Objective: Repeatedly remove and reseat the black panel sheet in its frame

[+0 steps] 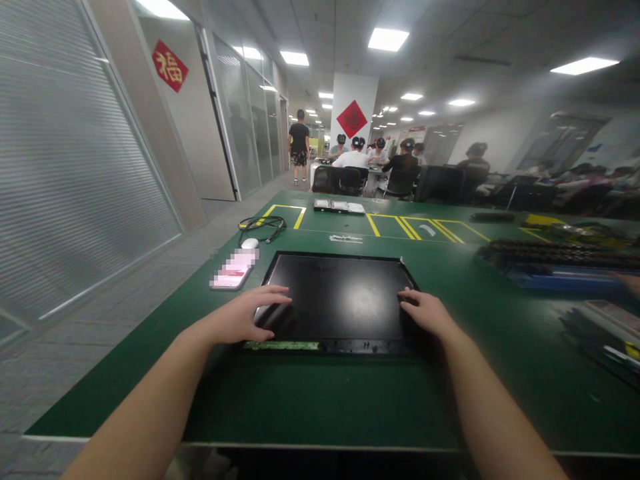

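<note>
A flat black display panel [345, 293] lies in front of me on a green table, its dark screen reflecting a light. Along its near edge runs a black strip, with a narrow green circuit board [283, 346] at the left. My left hand [260, 312] is over the panel's left edge, fingers stretched across the screen and thumb apart near the lower corner. At the right edge, my right hand [425, 310] has its fingers spread, tips over the screen's border. Neither hand is closed around anything visible.
Left of the panel lie a phone [234, 269], a white mouse [249, 244] and a coiled black cable [263, 228]. Farther back are white-topped modules [340, 207] and yellow tape outlines [285, 207]. A blue tray [560, 278] and blurred items stand at right. People sit beyond.
</note>
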Action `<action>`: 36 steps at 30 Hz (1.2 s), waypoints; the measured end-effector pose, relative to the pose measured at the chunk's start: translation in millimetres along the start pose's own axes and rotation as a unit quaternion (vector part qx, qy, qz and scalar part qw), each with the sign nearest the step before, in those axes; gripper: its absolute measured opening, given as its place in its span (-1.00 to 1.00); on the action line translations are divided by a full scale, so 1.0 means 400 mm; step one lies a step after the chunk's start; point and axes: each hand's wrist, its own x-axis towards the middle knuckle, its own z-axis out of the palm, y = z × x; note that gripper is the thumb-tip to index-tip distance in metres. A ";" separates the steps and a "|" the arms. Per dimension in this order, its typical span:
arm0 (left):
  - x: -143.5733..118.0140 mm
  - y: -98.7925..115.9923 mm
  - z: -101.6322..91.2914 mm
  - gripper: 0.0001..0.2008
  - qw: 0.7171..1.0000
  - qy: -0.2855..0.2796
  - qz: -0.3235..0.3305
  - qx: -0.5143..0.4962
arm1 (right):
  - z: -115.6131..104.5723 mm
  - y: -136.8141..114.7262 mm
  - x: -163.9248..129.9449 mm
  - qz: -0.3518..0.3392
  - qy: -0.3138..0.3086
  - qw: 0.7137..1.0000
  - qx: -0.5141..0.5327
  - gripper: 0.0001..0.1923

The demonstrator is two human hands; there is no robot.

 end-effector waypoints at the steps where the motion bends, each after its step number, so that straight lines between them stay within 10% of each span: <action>1: -0.001 -0.001 0.000 -0.31 1.000 0.000 -0.003 0.002 | 0.000 0.000 -0.001 0.001 0.001 1.000 0.003 -0.59; 11: 0.021 -0.060 0.023 -0.33 0.988 0.095 -0.101 0.064 | -0.001 0.035 0.022 0.032 0.147 0.988 -0.037 -0.59; 36: 0.035 -0.076 0.024 -0.58 0.979 0.104 -0.150 0.088 | 0.018 0.127 0.058 0.092 0.065 0.994 -0.018 -0.45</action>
